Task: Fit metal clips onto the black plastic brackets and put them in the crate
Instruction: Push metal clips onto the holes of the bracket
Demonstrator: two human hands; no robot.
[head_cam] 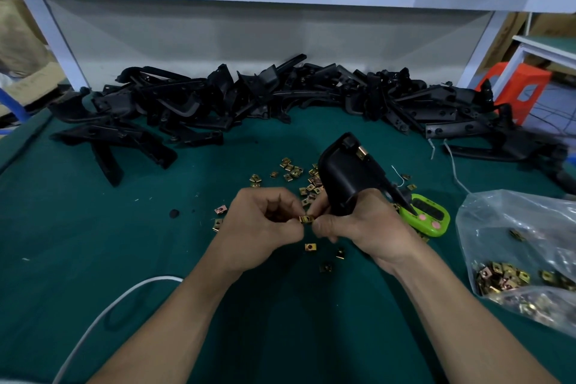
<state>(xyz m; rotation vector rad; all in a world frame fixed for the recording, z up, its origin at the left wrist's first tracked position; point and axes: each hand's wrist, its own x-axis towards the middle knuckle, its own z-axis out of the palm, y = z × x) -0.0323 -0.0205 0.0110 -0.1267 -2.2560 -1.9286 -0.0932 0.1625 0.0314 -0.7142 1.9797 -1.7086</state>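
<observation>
pinching a metal clip (306,219) in your left hand (265,223), you're gripping the bracket (349,178) upright in your right hand (369,227), clip sitting just left of that fist.

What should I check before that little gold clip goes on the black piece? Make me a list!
1. Clip pinched between left hand and right hand: ok.
2. Bracket held in the right hand, off the mat: ok.
3. Fitted clip seated on the bracket's top edge: ok.
4. Clip's open side turned toward the bracket: cannot tell.
5. Spare clips lying close on the mat: ok.
</observation>
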